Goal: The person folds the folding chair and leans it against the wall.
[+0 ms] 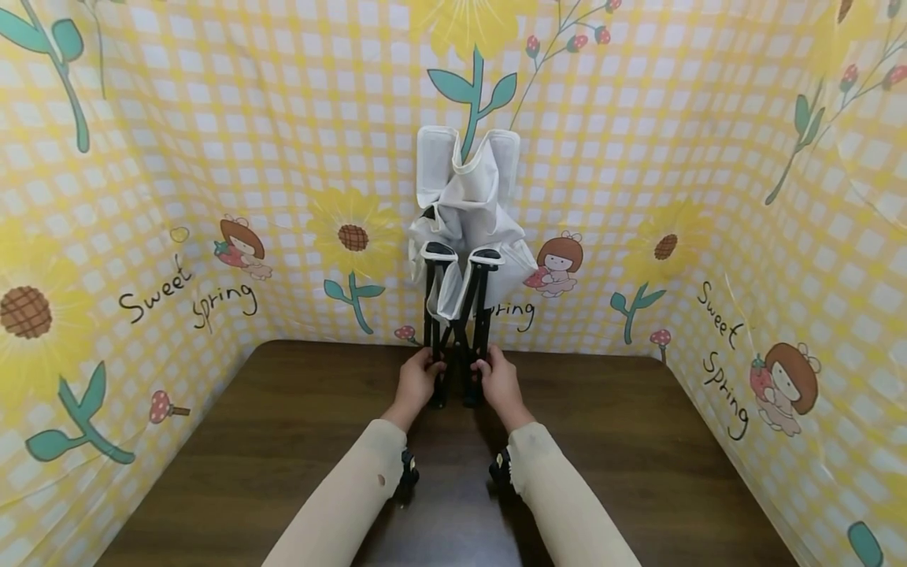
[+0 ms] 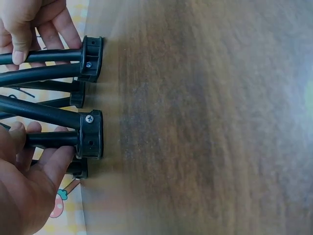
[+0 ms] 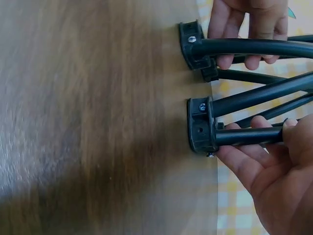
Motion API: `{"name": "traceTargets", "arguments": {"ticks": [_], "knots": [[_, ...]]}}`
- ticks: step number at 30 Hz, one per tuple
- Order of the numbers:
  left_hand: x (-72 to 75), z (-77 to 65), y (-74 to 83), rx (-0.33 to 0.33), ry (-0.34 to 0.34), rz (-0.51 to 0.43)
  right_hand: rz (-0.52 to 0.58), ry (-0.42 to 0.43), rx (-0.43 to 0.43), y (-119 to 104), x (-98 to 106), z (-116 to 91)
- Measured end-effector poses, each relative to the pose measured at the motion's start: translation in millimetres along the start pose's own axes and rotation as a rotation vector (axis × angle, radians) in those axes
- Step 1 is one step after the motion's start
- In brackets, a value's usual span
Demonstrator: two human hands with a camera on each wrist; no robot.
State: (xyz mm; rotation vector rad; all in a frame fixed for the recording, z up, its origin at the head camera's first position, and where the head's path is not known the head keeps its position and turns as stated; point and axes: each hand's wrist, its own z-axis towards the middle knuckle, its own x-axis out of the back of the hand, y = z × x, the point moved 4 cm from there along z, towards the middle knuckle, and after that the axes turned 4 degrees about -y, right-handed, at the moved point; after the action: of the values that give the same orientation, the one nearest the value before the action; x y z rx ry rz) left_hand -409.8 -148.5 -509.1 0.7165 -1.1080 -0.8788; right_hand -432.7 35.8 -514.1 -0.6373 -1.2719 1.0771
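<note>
A folded camp chair (image 1: 473, 185) with white fabric and a black tube frame (image 1: 484, 303) stands upright at the far side of the brown table. My left hand (image 1: 416, 382) grips a leg tube low down on the left, thumb in front and fingers behind. On the right, my right hand (image 1: 503, 384) holds another leg tube the same way. Black plastic feet (image 2: 91, 134) with screws cap the tubes in the left wrist view. The right wrist view shows a similar foot (image 3: 201, 125) beside the right fingers. The legs cross between the hands.
The wood-grain table (image 1: 283, 441) lies under both arms. Yellow checked cloth (image 1: 319, 150) with flower prints hangs behind the table and along both sides, close behind the chair. Black devices (image 1: 407, 472) sit at both wrists.
</note>
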Motion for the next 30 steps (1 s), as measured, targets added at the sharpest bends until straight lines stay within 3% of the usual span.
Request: {"name": "traceTargets", "arguments": {"ticks": [12,30], "knots": [[-0.9,9.4,0.2,0.057,0.005,-0.016,-0.055,0.003,-0.027,1,0,7],[-0.6,14.6,2.7,0.082,0.017,0.045,-0.19,0.017,-0.073,-6,-3,8]]}}
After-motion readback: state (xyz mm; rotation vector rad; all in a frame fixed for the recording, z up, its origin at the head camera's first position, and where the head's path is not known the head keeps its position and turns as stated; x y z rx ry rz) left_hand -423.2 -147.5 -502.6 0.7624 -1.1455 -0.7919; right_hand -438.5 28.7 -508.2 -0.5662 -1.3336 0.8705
